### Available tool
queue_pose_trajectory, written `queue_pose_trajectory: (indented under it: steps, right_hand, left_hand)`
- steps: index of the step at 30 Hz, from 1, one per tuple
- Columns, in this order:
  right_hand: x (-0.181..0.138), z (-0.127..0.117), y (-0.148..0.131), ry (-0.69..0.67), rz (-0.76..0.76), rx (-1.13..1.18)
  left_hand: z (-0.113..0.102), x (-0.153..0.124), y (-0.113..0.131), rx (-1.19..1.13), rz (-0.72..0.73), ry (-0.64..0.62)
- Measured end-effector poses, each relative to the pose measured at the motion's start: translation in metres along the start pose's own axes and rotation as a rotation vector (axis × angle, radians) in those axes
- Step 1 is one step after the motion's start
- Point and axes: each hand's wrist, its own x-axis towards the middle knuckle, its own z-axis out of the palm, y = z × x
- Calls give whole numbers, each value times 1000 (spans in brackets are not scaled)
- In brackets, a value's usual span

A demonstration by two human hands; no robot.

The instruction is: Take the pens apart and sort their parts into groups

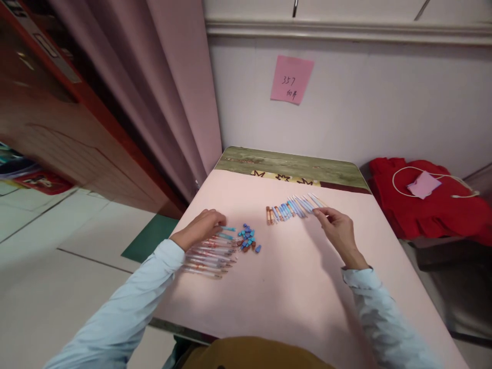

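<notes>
My left hand (202, 228) is at the left of the table, fingers closed around a slim pen refill with a blue tip (228, 228). Below it lies a row of clear pens or refills (207, 259), side by side with tips to the right. A small heap of blue, turquoise and brown caps (247, 237) sits just right of those tips. My right hand (338, 230) pinches the near end of a pale pen barrel (315, 199) at the right end of a slanting row. In that row are blue-white barrels (298, 206) and brown-ended pieces (270, 215).
The pink-covered table (277, 287) has a green wood-patterned far edge (292, 161) against the wall. A pink note (292, 79) is stuck on the wall. Red cloth (426, 205) with a white cable lies at right. A pink curtain (180, 77) hangs at left.
</notes>
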Motion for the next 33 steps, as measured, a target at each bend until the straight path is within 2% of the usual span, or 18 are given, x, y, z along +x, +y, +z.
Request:
queue_pose_trajectory:
  steps: [3, 7, 10, 12, 17, 24, 29, 33]
  right_hand:
    - [-18, 17, -28, -131, 13, 189]
    - [-47, 55, -70, -399, 54, 422]
    - [-59, 76, -91, -514, 168, 575]
    - [-61, 82, -96, -573, 261, 704]
    - [-60, 73, -92, -592, 387, 1004]
    - [-62, 58, -85, -786, 631, 1324]
    - [-67, 58, -86, -822, 671, 1324]
    - [-71, 60, -90, -722, 600, 1199]
  left_hand:
    - [-8, 11, 10, -351, -132, 109]
    - [-6, 31, 55, -942, -219, 312]
    - [10, 45, 91, -1238, -236, 309]
    - [24, 53, 106, -1364, -244, 274]
    - [51, 67, 121, -1531, -224, 178]
    - [57, 64, 133, -1580, -211, 42]
    - [61, 61, 133, -1589, -244, 77]
    - [63, 62, 135, -1569, -223, 150]
